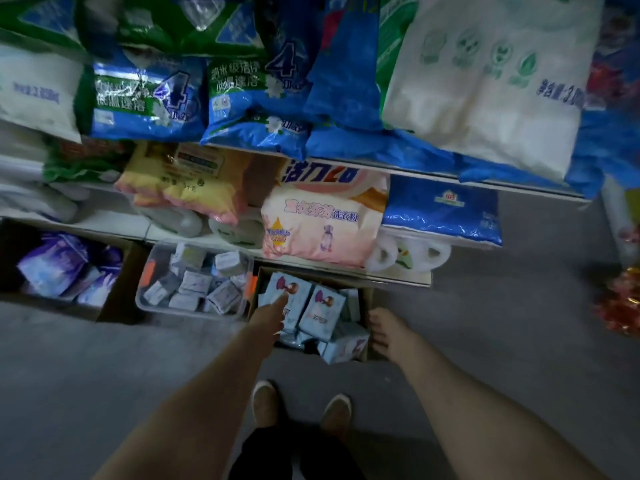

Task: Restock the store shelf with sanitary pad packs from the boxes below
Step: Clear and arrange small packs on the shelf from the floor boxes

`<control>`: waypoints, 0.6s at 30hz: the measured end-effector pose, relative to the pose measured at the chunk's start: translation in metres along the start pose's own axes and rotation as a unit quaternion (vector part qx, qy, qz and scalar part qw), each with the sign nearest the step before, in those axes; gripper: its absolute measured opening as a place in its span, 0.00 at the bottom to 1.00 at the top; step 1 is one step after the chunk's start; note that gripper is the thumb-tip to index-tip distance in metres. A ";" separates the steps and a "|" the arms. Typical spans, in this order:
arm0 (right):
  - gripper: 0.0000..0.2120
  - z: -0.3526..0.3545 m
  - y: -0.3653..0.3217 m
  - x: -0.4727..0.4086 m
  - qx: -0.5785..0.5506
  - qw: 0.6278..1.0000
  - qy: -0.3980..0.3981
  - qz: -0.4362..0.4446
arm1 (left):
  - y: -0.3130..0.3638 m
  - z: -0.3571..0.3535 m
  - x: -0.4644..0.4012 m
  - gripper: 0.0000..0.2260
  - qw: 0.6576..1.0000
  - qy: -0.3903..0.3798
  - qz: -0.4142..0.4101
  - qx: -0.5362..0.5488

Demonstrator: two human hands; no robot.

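- Here my left hand [268, 315] reaches down into the cardboard box [367, 299] on the floor, fingers stretched out straight and touching the top of a light blue pad pack [294, 299] standing at the box's left side.
- My right hand [386, 332] rests at the right edge of the same box, fingers loosely curled over the rim; it holds no pack.
- More light blue pad packs [341, 342] lie between my two hands, some upright, some tipped over at the near end.
- Left of this box sits a clear plastic bin [145, 296] full of small pale packs, and further left another brown box [114, 306] with purple packs [52, 268].
- Above the boxes, the white shelf [398, 277] carries a pink detergent bag [322, 220], a yellow bag [194, 192] and toilet paper rolls [408, 256]; the shelf above holds blue and green bags [145, 102].
- The floor [502, 323] is grey; my shoes [265, 400] stand just before the box.
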State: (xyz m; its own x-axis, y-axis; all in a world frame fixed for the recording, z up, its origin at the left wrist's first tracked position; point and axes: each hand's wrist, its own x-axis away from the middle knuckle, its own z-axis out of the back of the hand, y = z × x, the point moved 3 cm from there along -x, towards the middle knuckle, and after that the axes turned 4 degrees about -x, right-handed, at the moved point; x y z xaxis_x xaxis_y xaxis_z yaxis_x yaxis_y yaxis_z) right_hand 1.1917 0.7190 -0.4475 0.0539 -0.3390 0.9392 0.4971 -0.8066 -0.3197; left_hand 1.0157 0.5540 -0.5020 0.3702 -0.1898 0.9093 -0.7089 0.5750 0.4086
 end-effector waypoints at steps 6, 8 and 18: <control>0.19 0.004 0.005 -0.039 0.031 0.999 0.017 -0.034 | -0.022 0.012 -0.050 0.24 0.999 0.049 0.012 0.005; 0.18 0.004 0.006 -0.058 0.045 0.998 0.027 -0.028 | -0.028 0.020 -0.069 0.22 0.998 0.065 0.003 0.000; 0.11 -0.007 0.033 -0.170 0.071 0.995 0.068 -0.011 | -0.067 0.046 -0.155 0.15 0.994 0.106 -0.003 -0.042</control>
State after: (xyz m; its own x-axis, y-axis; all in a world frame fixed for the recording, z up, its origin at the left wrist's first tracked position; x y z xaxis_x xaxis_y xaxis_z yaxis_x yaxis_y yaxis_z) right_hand 1.1929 0.7463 -0.6189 -0.0713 -0.3919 0.9172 0.6141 -0.7419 -0.2692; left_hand 0.9786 0.5083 -0.6667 0.4986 -0.0269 0.8664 -0.6574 0.6397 0.3982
